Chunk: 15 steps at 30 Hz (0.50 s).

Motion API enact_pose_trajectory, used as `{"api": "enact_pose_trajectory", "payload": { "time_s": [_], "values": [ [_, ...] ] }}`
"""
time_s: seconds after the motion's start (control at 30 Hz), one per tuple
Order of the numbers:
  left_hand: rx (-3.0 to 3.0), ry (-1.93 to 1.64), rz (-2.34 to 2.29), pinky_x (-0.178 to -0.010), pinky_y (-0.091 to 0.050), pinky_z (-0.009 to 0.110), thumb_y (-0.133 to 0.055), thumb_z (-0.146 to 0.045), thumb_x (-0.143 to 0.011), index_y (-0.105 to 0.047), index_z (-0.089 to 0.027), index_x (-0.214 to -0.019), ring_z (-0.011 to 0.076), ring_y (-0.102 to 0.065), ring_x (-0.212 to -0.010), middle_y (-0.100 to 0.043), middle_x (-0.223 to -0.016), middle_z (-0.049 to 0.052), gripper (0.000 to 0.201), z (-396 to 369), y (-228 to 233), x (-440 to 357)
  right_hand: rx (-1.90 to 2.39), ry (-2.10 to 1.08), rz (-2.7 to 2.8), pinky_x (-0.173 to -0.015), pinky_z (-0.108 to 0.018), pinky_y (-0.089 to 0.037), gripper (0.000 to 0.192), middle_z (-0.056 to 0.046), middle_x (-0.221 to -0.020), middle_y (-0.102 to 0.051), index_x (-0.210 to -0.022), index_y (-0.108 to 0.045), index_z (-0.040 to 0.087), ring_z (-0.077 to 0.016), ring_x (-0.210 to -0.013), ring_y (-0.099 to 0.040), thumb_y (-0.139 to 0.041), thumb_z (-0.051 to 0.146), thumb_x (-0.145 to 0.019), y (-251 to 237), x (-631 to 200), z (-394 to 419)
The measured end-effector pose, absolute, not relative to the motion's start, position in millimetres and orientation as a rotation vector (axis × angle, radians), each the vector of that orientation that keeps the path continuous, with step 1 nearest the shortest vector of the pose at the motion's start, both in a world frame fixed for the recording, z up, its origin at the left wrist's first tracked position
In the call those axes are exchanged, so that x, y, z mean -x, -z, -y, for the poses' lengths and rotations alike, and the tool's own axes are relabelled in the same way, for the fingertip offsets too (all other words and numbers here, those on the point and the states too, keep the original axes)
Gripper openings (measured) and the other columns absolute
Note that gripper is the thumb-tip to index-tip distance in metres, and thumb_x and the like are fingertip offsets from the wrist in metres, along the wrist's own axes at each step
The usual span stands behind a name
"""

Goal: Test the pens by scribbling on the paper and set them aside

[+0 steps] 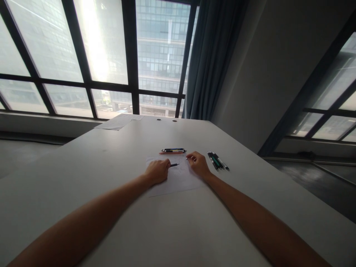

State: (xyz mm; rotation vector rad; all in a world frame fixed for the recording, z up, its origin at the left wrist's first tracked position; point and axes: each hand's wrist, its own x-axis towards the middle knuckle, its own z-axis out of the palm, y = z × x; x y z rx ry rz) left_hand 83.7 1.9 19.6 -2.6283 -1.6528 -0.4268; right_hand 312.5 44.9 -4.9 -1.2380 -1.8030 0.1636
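left hand closed round pen; right hand pinching tiny piece; paper well inside visible table edges

Just the one cam here, worn on the person's head, facing forward and tipped down over the long, smooth white table. Super wide view: the bare left hand and bare right hand look pretty small, a bit below mid-frame, while the tall black-framed glass windows fill the top left, well beyond the hands.
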Motion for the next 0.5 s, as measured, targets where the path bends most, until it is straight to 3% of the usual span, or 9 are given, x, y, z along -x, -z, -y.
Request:
{"api": "enact_pose_trajectory", "payload": {
  "time_s": [0.1, 0.2, 0.5],
  "values": [
    [2.641, 0.439, 1.627, -0.071, -0.046, 0.034, -0.031, -0.042, -0.097, -0.063, -0.021, -0.1, 0.0261, -0.068, -0.083, -0.072, -0.092, 0.011, 0.038, -2, -19, -82, 1.209, -0.286, 1.737, -0.063, -0.028, -0.047, 0.016, -0.006, -0.082, -0.07, -0.08, -0.07, 0.018, -0.0153, -0.065, -0.059, -0.056, 0.025, -0.076, 3, -310, -44],
    [2.671, 0.438, 1.588, -0.071, -0.047, 0.034, -0.045, -0.053, -0.09, -0.066, -0.022, -0.098, 0.0274, -0.068, -0.085, -0.072, -0.091, 0.01, 0.038, -3, -19, -81, 1.237, -0.421, 1.69, -0.063, -0.028, -0.048, 0.017, -0.006, -0.076, -0.071, -0.078, -0.071, 0.017, -0.017, -0.066, -0.061, -0.059, 0.029, -0.073, 4, -306, -43],
    [2.63, 0.492, 1.661, -0.069, -0.047, 0.033, -0.055, -0.045, -0.085, -0.069, -0.024, -0.097, 0.0258, -0.068, -0.081, -0.073, -0.088, 0.007, 0.028, -4, -18, -80, 1.256, -0.465, 1.695, -0.058, -0.028, -0.046, 0.016, -0.007, -0.074, -0.072, -0.075, -0.071, 0.016, -0.0164, -0.061, -0.06, -0.06, 0.027, -0.071, 3, -298, -38]
  ]
}}
